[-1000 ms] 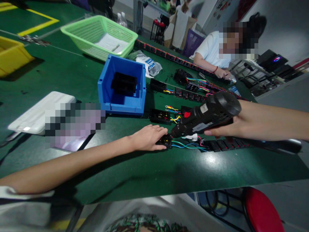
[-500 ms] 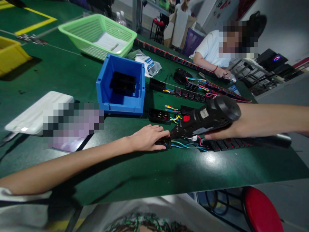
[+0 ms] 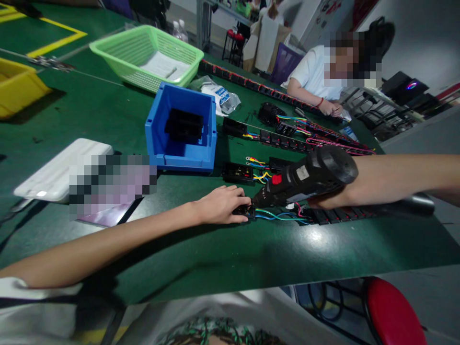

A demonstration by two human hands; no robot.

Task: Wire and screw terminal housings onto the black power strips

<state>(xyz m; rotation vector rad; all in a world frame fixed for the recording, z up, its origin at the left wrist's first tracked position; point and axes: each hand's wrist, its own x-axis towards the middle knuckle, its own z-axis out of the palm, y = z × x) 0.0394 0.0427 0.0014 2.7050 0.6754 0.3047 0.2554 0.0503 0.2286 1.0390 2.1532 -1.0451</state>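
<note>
My right hand (image 3: 336, 197) is closed round the grip of a black electric screwdriver (image 3: 302, 177) with a red switch. The tool tilts down to the left, and its tip meets a small black plastic housing (image 3: 250, 212) close to my left fingertips. My left hand (image 3: 226, 205) grips the left end of that housing, its thumb on the near side and fingers over the far side. Blue and green wires (image 3: 275, 215) run from the housing to a black socket strip (image 3: 334, 216) lying beneath my right forearm. My left hand and the tool tip hide part of the housing.
Behind my hands lie another open housing (image 3: 237, 171) and wired strips (image 3: 283, 140). A blue bin (image 3: 183, 160) holds black parts; a green basket (image 3: 118, 60) stands behind it. A phone (image 3: 108, 211) and white power bank (image 3: 46, 177) lie left. Across the table sits a co-worker (image 3: 312, 72).
My right hand has shifted slightly on the screwdriver, its thumb now less visible. The screwdriver's tip and my left hand stay at the housing. The view has shifted slightly.
</note>
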